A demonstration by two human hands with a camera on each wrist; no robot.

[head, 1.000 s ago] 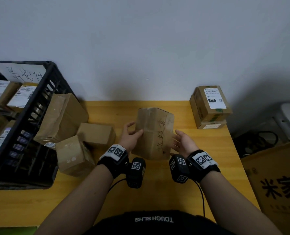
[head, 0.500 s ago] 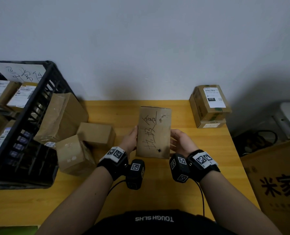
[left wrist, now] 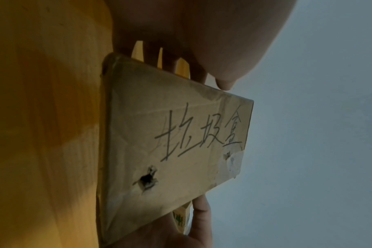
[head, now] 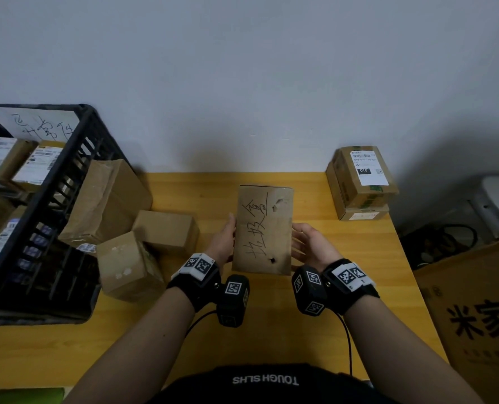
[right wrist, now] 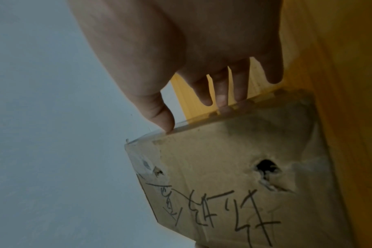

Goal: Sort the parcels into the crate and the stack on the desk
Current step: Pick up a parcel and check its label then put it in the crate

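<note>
I hold a flat brown cardboard parcel [head: 262, 231] upright above the middle of the desk, its face with black handwriting and two small holes turned toward me. My left hand [head: 226, 240] grips its left edge, thumb on the rim and fingers behind it. My right hand [head: 303, 243] grips the right edge the same way. The left wrist view shows the parcel [left wrist: 170, 142] close up below my left hand [left wrist: 208, 78]. In the right wrist view my right hand [right wrist: 204, 95] meets the taped edge of the parcel [right wrist: 234, 176]. The black crate [head: 67, 176] stands at the left. The stack [head: 362, 182] sits at the back right.
Three loose brown parcels lie beside the crate: a large one [head: 108, 199] leaning on its wall, a small one [head: 166, 231] and another [head: 128, 266] nearer me. The crate holds several labelled parcels. A big printed carton [head: 475, 316] stands off the desk's right edge.
The parcel has been turned between my hands so its handwritten face now points at me. My left thumb has moved off the front to the edge. In the last half second little has shifted.
</note>
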